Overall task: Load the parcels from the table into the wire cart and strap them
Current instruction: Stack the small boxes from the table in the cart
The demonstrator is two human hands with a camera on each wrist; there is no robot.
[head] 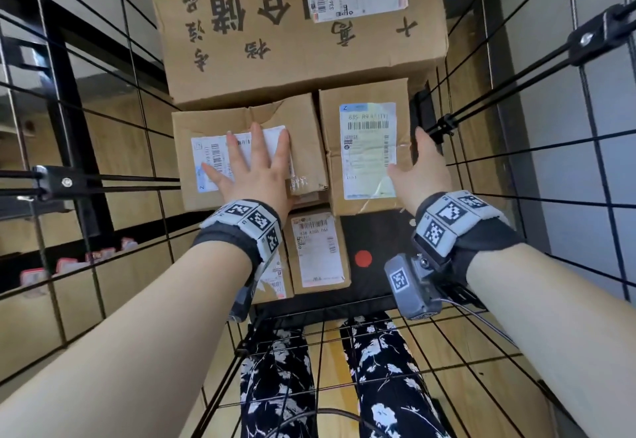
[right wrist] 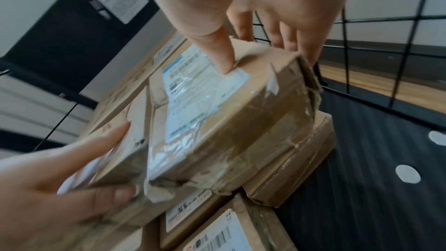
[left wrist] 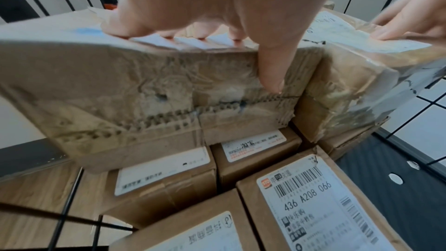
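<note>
Inside the wire cart (head: 65, 181) a big printed cardboard box (head: 299, 31) stands at the back. In front of it two taped parcels lie side by side on smaller parcels. My left hand (head: 258, 165) lies flat on the left parcel (head: 303, 134), fingers spread over its label; its thumb (left wrist: 272, 68) reaches down the near face (left wrist: 144, 93). My right hand (head: 423, 165) touches the right parcel (head: 368, 100) at its right edge, thumb (right wrist: 222, 52) on the label, fingers straight along the side.
Below, a parcel labelled 436 A208 066 (head: 318, 251) and other small parcels (left wrist: 164, 175) fill the near left. The black cart floor (head: 378, 231) with a red dot (head: 363, 258) shows at the near right. Wire walls close in on both sides.
</note>
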